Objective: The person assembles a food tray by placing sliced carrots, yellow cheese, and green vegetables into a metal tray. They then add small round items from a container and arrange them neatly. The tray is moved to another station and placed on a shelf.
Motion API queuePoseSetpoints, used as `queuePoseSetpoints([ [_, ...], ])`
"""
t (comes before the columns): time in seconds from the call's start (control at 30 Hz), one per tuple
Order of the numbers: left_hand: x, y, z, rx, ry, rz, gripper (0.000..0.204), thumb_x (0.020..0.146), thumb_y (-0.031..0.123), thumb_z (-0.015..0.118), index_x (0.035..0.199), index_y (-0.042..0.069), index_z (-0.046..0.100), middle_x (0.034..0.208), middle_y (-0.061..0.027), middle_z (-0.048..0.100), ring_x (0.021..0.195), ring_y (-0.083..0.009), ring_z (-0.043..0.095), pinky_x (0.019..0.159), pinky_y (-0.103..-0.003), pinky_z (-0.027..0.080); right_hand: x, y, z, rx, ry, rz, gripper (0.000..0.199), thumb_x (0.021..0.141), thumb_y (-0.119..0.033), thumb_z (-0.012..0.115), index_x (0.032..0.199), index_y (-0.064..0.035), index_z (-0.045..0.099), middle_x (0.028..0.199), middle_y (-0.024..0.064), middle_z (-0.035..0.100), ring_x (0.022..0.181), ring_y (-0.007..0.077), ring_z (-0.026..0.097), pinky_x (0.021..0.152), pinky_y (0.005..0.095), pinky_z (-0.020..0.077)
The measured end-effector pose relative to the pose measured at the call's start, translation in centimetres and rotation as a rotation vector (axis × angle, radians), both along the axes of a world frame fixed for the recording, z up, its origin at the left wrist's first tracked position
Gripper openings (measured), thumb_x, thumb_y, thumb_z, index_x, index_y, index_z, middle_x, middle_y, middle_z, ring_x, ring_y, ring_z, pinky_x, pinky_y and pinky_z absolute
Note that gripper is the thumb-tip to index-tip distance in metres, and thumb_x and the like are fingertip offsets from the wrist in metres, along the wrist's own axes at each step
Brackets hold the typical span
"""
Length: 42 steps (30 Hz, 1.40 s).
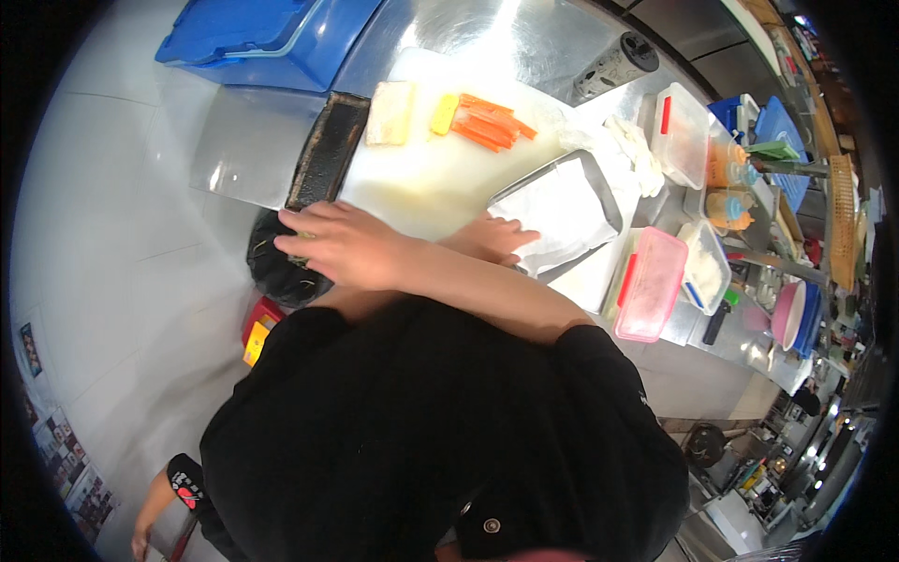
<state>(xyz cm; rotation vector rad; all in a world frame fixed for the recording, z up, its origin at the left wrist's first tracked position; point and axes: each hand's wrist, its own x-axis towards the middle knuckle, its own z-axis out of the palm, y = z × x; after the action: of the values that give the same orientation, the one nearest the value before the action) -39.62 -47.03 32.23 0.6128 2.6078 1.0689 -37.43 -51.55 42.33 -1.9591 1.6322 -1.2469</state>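
Observation:
My forearms are crossed, the right one passing over the left. At the left, my right hand (342, 245) hovers over a bin lined with a black bag (272, 248), its fingers spread, with small greenish bits showing by the fingertips. My left hand (492, 238) reaches to the right, fingers stretched out at the near edge of white paper (557, 220) in a metal tray (599, 183). Beyond my hands is a white cutting board (403, 192). It bears a pale rectangular block (390, 114), a yellow block (444, 114) and several orange sticks (492, 122).
A long dark rectangular pan (328, 150) lies along the board's left side. Farther left stands a blue bin (281, 56). At the right are lidded containers (651, 284), sauce bottles (726, 208), a white cloth (632, 155) and a patterned canister (613, 67). Another person's arm (154, 506) shows at lower left.

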Motion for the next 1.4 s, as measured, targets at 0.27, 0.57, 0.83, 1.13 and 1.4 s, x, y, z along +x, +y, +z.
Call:
queuePoseSetpoints([
  [0.27, 8.2, -6.0, -0.3, 0.517, 0.009, 0.505, 0.027, 0.094, 0.016, 0.059, 0.119, 0.005, 0.058, 0.111, -0.0115, 0.062, 0.1, -0.0248, 0.062, 0.09, -0.036, 0.049, -18.7, 9.2, -11.9, 0.391, 0.34, -0.718, 0.078, 0.074, -0.017, 0.072, 0.14, 0.0016, 0.034, 0.146, 0.0239, 0.034, 0.138, 0.0437, 0.029, 0.111, 0.0534, 0.0302],
  [0.57, 7.9, -3.8, 0.3, 0.459, -0.028, 0.562, 0.03, 0.094, 0.014, 0.059, 0.122, 0.006, 0.055, 0.11, -0.0103, 0.061, 0.095, -0.023, 0.062, 0.086, -0.035, 0.05, -20.7, 6.1, -17.2, 0.581, 0.421, -0.789, 0.046, 0.069, -0.017, 0.071, 0.105, 0.001, 0.05, 0.11, 0.0177, 0.051, 0.103, 0.0364, 0.048, 0.084, 0.0508, 0.0476],
  [0.83, 7.4, -2.9, 0.7, 0.535, -0.093, 0.62, 0.046, 0.095, 0.017, 0.061, 0.137, 0.007, 0.044, 0.118, -0.013, 0.056, 0.095, -0.0216, 0.06, 0.087, -0.033, 0.049, -20.5, 8.1, -17.6, 0.593, 0.361, -1.003, 0.051, 0.068, -0.019, 0.073, 0.105, 0.0067, 0.047, 0.108, 0.0232, 0.051, 0.104, 0.038, 0.051, 0.082, 0.0472, 0.0526],
  [1.13, 5.8, -7.9, 1.2, 1.134, -0.479, 0.943, 0.062, 0.096, 0.036, 0.058, 0.145, 0.008, 0.033, 0.128, -0.0166, 0.05, 0.1, -0.0243, 0.062, 0.09, -0.035, 0.049, -20.1, 9.3, -14.9, 0.592, -0.218, -0.973, 0.046, 0.071, -0.012, 0.07, 0.106, 0.0066, 0.047, 0.091, 0.0203, 0.063, 0.08, 0.0282, 0.066, 0.072, 0.0375, 0.0541],
  [1.4, 1.3, -2.5, 1.0, 1.813, -0.747, 1.192, 0.061, 0.096, 0.049, 0.051, 0.138, 0.006, 0.039, 0.124, -0.0173, 0.05, 0.11, -0.0288, 0.056, 0.095, -0.045, 0.046, -12.8, 8.9, -11.5, 0.007, -1.031, -0.734, 0.033, 0.08, 0.002, 0.06, 0.111, -0.0001, 0.048, 0.095, 0.0077, 0.057, 0.08, 0.0154, 0.059, 0.07, 0.0284, 0.0511],
])
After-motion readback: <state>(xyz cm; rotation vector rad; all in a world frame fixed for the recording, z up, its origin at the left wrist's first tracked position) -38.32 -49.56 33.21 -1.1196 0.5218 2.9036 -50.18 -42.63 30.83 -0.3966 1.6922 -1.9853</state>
